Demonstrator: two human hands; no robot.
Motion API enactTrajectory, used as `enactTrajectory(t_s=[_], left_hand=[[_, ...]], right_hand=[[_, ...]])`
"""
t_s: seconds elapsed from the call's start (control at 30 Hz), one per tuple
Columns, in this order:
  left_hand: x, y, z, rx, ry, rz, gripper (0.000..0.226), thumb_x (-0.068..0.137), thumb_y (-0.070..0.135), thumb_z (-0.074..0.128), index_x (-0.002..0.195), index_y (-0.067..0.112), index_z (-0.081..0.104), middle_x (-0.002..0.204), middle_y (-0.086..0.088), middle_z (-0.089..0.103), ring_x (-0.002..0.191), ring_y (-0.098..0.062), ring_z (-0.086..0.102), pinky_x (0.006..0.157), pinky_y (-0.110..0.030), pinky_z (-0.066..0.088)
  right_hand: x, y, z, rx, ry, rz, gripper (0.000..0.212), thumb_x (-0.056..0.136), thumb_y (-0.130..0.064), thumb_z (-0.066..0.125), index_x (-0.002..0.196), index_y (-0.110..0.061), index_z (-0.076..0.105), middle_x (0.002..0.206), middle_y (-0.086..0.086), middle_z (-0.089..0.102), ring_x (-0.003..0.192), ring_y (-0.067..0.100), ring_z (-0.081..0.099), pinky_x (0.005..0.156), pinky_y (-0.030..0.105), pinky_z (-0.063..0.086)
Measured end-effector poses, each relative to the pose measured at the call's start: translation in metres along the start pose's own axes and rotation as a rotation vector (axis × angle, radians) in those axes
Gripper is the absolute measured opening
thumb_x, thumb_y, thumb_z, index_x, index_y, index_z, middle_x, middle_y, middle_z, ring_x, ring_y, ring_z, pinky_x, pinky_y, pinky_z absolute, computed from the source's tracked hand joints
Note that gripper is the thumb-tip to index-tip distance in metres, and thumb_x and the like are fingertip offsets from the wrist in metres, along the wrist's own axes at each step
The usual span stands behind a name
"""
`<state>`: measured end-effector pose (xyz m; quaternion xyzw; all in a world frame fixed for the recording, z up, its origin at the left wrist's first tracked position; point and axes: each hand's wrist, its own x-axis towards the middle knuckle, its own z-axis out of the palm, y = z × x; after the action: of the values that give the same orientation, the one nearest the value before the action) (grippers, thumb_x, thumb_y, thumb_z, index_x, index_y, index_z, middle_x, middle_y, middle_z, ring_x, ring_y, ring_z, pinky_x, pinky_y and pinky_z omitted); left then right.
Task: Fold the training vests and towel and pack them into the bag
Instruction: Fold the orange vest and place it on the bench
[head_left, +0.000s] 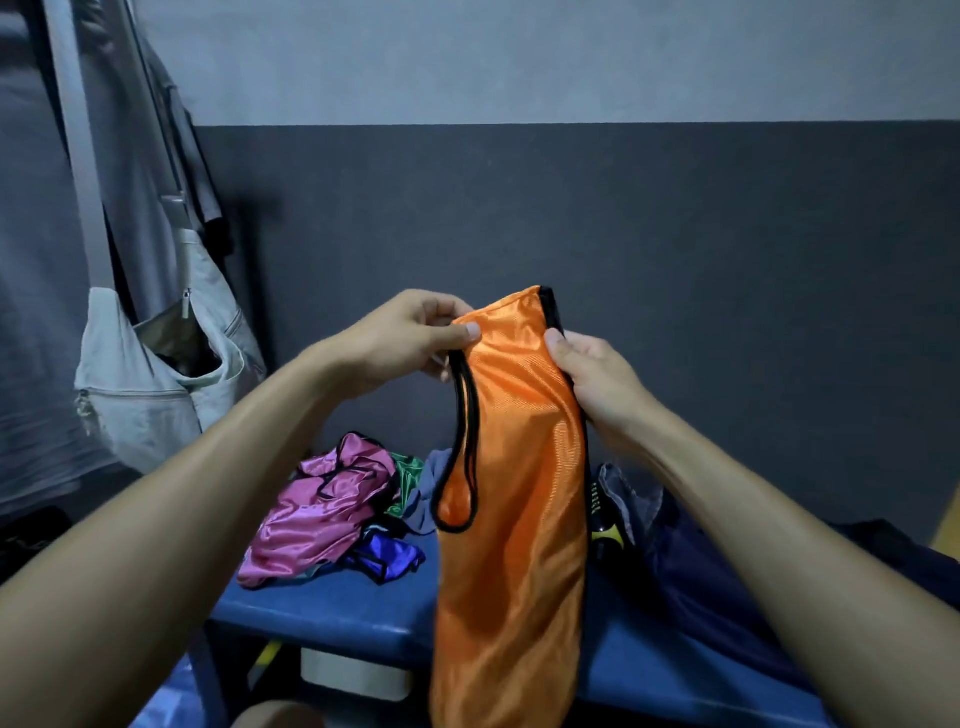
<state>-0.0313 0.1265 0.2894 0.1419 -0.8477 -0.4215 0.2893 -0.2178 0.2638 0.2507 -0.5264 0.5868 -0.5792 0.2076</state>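
- Orange training vest (511, 467), shiny fabric with black trim, is up in the air in front of the person, hanging long and narrow over the blue bench (332, 608), so it looks lengthwise-folded already.
- Head view: left hand (400, 340) has its grip pinched on the vest's top left edge, thumb on the front. Right hand (592, 371) has its grip curled round the top right edge by the black binding.
- So I'd say we're mid-fold on this one, nothing packed that I can see.
- Still waiting on the bench: a crumpled pink vest (322, 514), a green one (408, 480) peeking out behind it, a blue one (389, 558) in front, plus a greyish cloth (431, 493) that might be the towel, can't tell for sure.
- A pale grey bag (156, 384) hangs on the left wall, mouth gaping; probably the target.
- Next move, my guess: bring top down to bottom, keeping both pinches firm since that fabric looks slippery.
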Motion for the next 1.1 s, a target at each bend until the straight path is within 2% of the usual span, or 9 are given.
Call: enactTrajectory(t_s=[0.13, 0.27, 0.4, 0.47, 0.53, 0.6, 0.7, 0.8, 1.1], left_hand=[[0.002, -0.001, -0.003, 0.005, -0.046, 0.022, 0.020, 0.104, 0.023, 0.058, 0.103, 0.004, 0.065, 0.091, -0.007, 0.067, 0.084, -0.018, 0.064, 0.081, -0.034, 0.055], [0.014, 0.005, -0.004, 0.127, -0.062, 0.081, 0.024, 0.103, 0.027, 0.060, 0.102, 0.004, 0.067, 0.092, -0.009, 0.068, 0.084, -0.020, 0.061, 0.081, -0.041, 0.049], [0.029, 0.009, 0.009, 0.458, 0.204, 0.186, 0.024, 0.100, 0.033, 0.065, 0.118, 0.018, 0.065, 0.102, 0.006, 0.064, 0.084, -0.007, 0.062, 0.080, -0.025, 0.050], [0.028, 0.010, 0.017, 0.505, 0.400, 0.255, 0.024, 0.095, 0.034, 0.070, 0.115, 0.024, 0.061, 0.107, 0.004, 0.060, 0.084, -0.005, 0.059, 0.075, -0.013, 0.045], [0.019, 0.010, 0.025, 0.443, 0.477, 0.293, 0.014, 0.091, 0.034, 0.072, 0.095, 0.028, 0.059, 0.094, 0.005, 0.065, 0.076, -0.006, 0.061, 0.069, -0.016, 0.046], [0.006, 0.008, 0.033, 0.341, 0.364, 0.239, 0.020, 0.087, 0.041, 0.074, 0.086, 0.027, 0.060, 0.078, 0.005, 0.069, 0.068, -0.012, 0.067, 0.065, -0.034, 0.055], [-0.017, 0.003, 0.052, 0.283, 0.264, 0.169, 0.030, 0.083, 0.046, 0.079, 0.089, 0.024, 0.060, 0.075, 0.004, 0.072, 0.064, -0.016, 0.069, 0.065, -0.043, 0.060], [-0.027, -0.004, 0.069, 0.291, 0.307, 0.115, 0.038, 0.079, 0.047, 0.083, 0.092, 0.023, 0.057, 0.079, 0.005, 0.071, 0.068, -0.010, 0.067, 0.069, -0.037, 0.058], [-0.019, -0.012, 0.075, 0.386, 0.435, 0.042, 0.041, 0.082, 0.046, 0.079, 0.095, 0.021, 0.049, 0.083, 0.007, 0.062, 0.073, -0.010, 0.057, 0.066, -0.031, 0.046]], right_hand=[[-0.003, -0.014, -0.003, -0.009, -0.118, -0.022, 0.044, 0.100, -0.044, 0.060, 0.112, -0.003, 0.071, 0.111, 0.016, 0.076, 0.102, 0.032, 0.074, 0.093, 0.045, 0.059], [0.001, -0.035, -0.010, -0.088, -0.234, 0.047, 0.012, 0.093, -0.025, 0.071, 0.093, -0.014, 0.065, 0.077, 0.001, 0.066, 0.068, 0.016, 0.064, 0.061, 0.031, 0.049], [0.012, -0.055, -0.007, -0.060, -0.085, 0.142, 0.012, 0.091, -0.005, 0.059, 0.086, -0.015, 0.055, 0.070, 0.006, 0.055, 0.051, 0.017, 0.057, 0.048, 0.027, 0.050], [0.017, -0.061, -0.003, -0.034, 0.047, 0.156, 0.018, 0.092, 0.001, 0.052, 0.098, -0.015, 0.058, 0.074, 0.007, 0.056, 0.046, 0.016, 0.061, 0.043, 0.028, 0.053], [0.024, -0.063, -0.003, 0.038, 0.137, 0.158, 0.044, 0.094, 0.003, 0.046, 0.128, -0.021, 0.058, 0.089, 0.010, 0.065, 0.052, 0.019, 0.069, 0.046, 0.033, 0.059], [0.029, -0.066, -0.005, 0.065, 0.185, 0.143, 0.056, 0.094, 0.003, 0.043, 0.141, -0.025, 0.053, 0.108, 0.015, 0.067, 0.065, 0.025, 0.075, 0.050, 0.037, 0.061], [0.034, -0.072, -0.005, -0.013, 0.233, 0.109, 0.039, 0.093, 0.001, 0.044, 0.116, -0.017, 0.071, 0.104, 0.015, 0.062, 0.077, 0.032, 0.074, 0.050, 0.035, 0.060], [0.035, -0.083, -0.002, -0.129, 0.261, 0.087, 0.026, 0.093, -0.002, 0.049, 0.094, -0.008, 0.074, 0.095, 0.017, 0.067, 0.065, 0.031, 0.075, 0.051, 0.033, 0.059], [0.035, -0.121, -0.010, -0.251, 0.111, -0.048, 0.022, 0.090, -0.010, 0.062, 0.098, 0.009, 0.070, 0.090, 0.027, 0.075, 0.076, 0.030, 0.078, 0.077, 0.046, 0.065]])
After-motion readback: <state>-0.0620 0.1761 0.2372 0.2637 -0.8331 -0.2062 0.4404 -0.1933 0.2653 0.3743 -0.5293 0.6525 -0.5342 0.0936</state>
